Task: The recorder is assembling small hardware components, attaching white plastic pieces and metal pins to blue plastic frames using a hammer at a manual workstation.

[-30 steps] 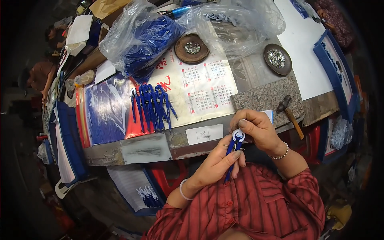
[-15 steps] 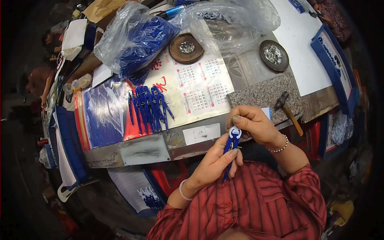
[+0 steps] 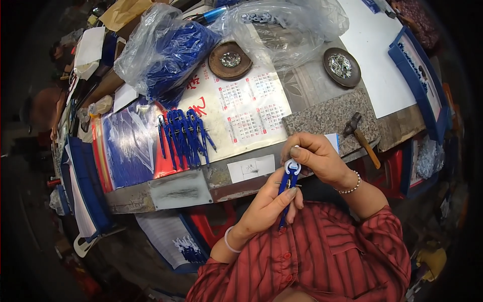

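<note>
My left hand (image 3: pixel 266 205) is closed around a blue drawing compass (image 3: pixel 287 183), its legs together and pointing down toward my shirt. A thin metal cross-screw sticks out on both sides of the legs. At the compass's top is a pale, horseshoe-shaped head piece (image 3: pixel 292 166). My right hand (image 3: pixel 320 160) is closed, with thumb and fingertips pinched at this head; whether a small part sits between them is hidden. To the left on the table lies a row of several blue compasses (image 3: pixel 182 135).
A hammer (image 3: pixel 358 132) lies across a granite slab (image 3: pixel 332 116). Two round dishes, one brown (image 3: pixel 216 68) and one dark (image 3: pixel 355 78), hold small metal parts. Behind are plastic bags of blue parts (image 3: pixel 173 60) and pale parts (image 3: pixel 282 35). Blue bins (image 3: pixel 83 186) flank the table.
The table and everything on it have shifted slightly left in the picture. Both hands keep almost the same hold on the compass, with barely visible finger movement.
</note>
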`<state>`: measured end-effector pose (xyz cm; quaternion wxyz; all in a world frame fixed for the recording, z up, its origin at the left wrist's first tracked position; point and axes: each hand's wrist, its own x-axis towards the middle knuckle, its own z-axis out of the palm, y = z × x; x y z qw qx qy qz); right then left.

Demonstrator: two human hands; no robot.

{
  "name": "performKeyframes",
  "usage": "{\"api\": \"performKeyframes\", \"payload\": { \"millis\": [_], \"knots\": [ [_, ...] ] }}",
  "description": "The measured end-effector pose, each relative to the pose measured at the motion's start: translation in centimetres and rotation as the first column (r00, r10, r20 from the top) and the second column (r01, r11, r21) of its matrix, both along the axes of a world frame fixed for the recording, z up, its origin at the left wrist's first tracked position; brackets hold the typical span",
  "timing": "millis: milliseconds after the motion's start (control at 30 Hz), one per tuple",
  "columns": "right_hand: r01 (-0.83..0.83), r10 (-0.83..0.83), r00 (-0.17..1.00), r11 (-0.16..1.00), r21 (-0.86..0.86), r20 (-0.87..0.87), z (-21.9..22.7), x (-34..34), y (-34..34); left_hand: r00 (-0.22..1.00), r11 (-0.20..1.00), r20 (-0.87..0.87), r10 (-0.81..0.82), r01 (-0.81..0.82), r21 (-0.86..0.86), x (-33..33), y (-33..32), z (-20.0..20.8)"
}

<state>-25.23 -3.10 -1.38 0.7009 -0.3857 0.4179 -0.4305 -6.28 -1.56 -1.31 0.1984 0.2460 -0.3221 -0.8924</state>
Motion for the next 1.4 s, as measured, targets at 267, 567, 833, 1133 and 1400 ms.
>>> {"api": "performKeyframes", "payload": {
  "millis": [267, 567, 833, 1133, 1400],
  "knots": [
    [-0.030, 0.030, 0.999, 0.999, -0.017, -0.015, -0.1, -0.1, -0.1, 1.000, 1.000, 0.012, -0.009, 0.009, 0.004, 0.0, 0.0, 0.0],
    [-0.007, 0.007, 1.000, 1.000, -0.015, 0.028, -0.7, -0.3, 0.2, 1.000, 1.000, 0.030, -0.010, 0.010, 0.002, -0.2, 0.0, 0.0],
    [0.115, -0.153, 0.931, 0.985, -0.132, -0.333, 2.2, -4.9, -1.1, 0.997, 0.999, 0.057, 0.050, -0.050, 0.001, -0.2, -0.2, 0.7],
    [-0.084, -0.498, 0.156, 0.854, -0.514, -0.853, -3.7, -19.5, -8.7, 0.995, 0.997, 0.076, 0.071, -0.070, -0.021, -0.1, -0.3, 0.9],
    [-0.165, -0.389, -0.139, 0.916, -0.366, -0.910, -5.3, -20.2, -11.5, 0.994, 0.997, 0.077, 0.073, -0.073, -0.001, -0.2, -0.4, 1.2]
  ]
}}
